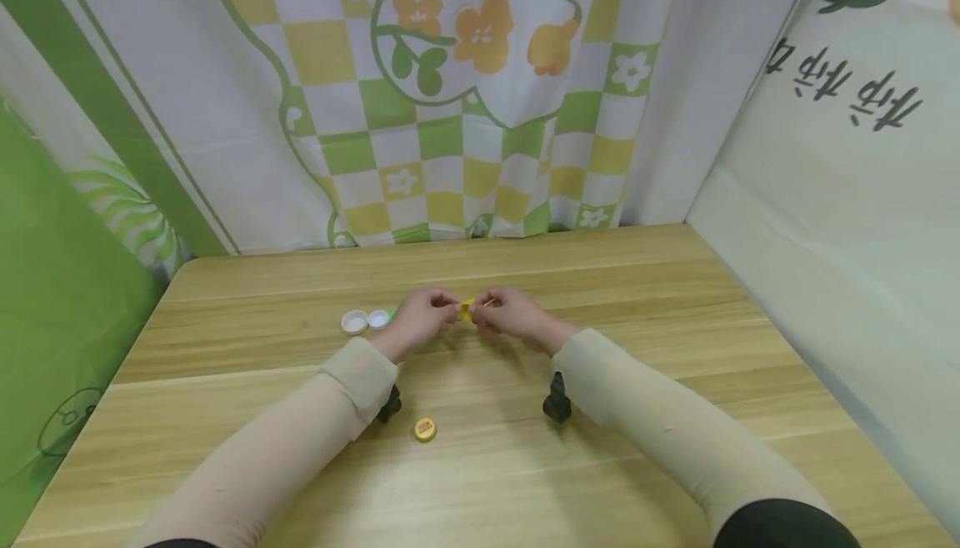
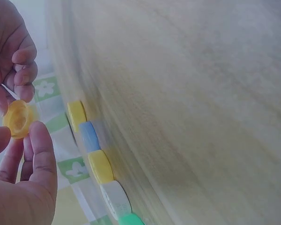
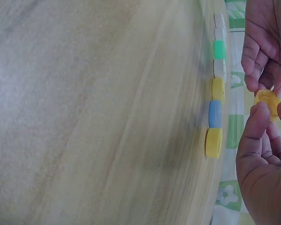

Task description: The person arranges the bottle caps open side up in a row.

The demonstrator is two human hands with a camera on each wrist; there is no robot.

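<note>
Between my two hands, just above the table, is a yellow bottle cap, turned so that its hollow inside shows in the left wrist view. My left hand pinches one side of it between thumb and fingers. The opposite side is pinched by my right hand. In the right wrist view the yellow cap is partly covered by fingertips. Close by on the table runs a row of caps, with a yellow cap at the right end and a blue cap beside it.
Further along the row come another yellow cap, a white cap, a green cap and two white caps at the left end, one of them large. Nearer my body lies a yellow cap with red print. A patterned curtain hangs behind the table.
</note>
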